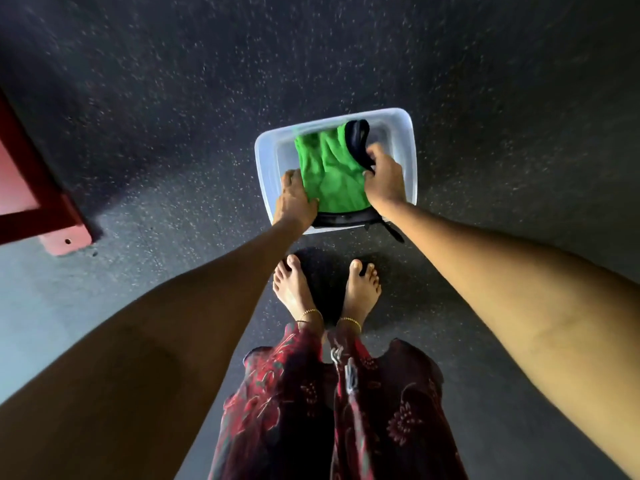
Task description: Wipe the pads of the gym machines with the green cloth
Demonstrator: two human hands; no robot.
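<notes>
A green cloth (329, 171) with a black border hangs spread over a clear plastic tub (407, 133) that stands on the floor just ahead of my bare feet. My left hand (294, 199) grips the cloth's left edge, thumb on the green fabric. My right hand (384, 178) pinches the black border on the cloth's right side. The cloth's lower black edge drapes over the tub's near rim. No gym pad is in view.
The floor (173, 116) is dark speckled rubber. A red metal machine frame (45, 209) with a bolted foot plate stands at the left edge. My feet (325, 289) stand close together right behind the tub.
</notes>
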